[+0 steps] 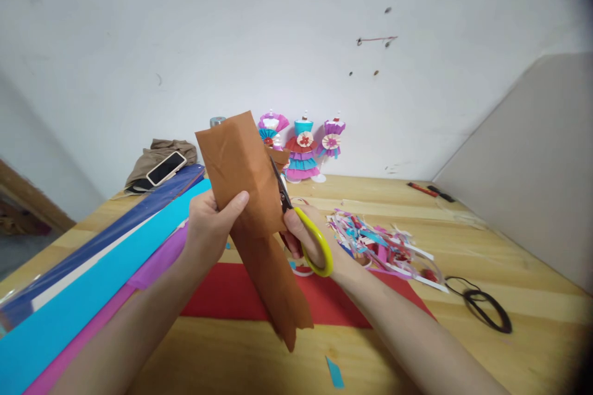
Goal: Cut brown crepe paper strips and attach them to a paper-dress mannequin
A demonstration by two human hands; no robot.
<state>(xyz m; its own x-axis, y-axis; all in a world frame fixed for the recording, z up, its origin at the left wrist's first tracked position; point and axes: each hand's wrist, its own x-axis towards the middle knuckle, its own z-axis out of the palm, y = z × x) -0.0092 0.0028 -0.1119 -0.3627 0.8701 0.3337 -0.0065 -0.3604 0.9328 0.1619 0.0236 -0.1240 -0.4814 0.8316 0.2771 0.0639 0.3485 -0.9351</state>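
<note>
My left hand (210, 222) grips a folded strip of brown paper (241, 176), its thumb pressed on the front. The strip is raised above the table, and its loose lower end hangs down over a red paper sheet (222, 293). In my right hand (308, 234) are scissors with yellow handles (319, 244). Their dark blades lie along the right edge of the brown paper; whether they are cutting into it I cannot tell. Part of my right fingers is hidden behind the handles.
Small paper dresses on stands (303, 148) line the wall. Paper scraps (370, 241) are heaped at the right, near a black cord (486, 308) and a marker (421, 189). Long blue paper (106, 265) and a phone (167, 168) on brown cloth (160, 153) lie left.
</note>
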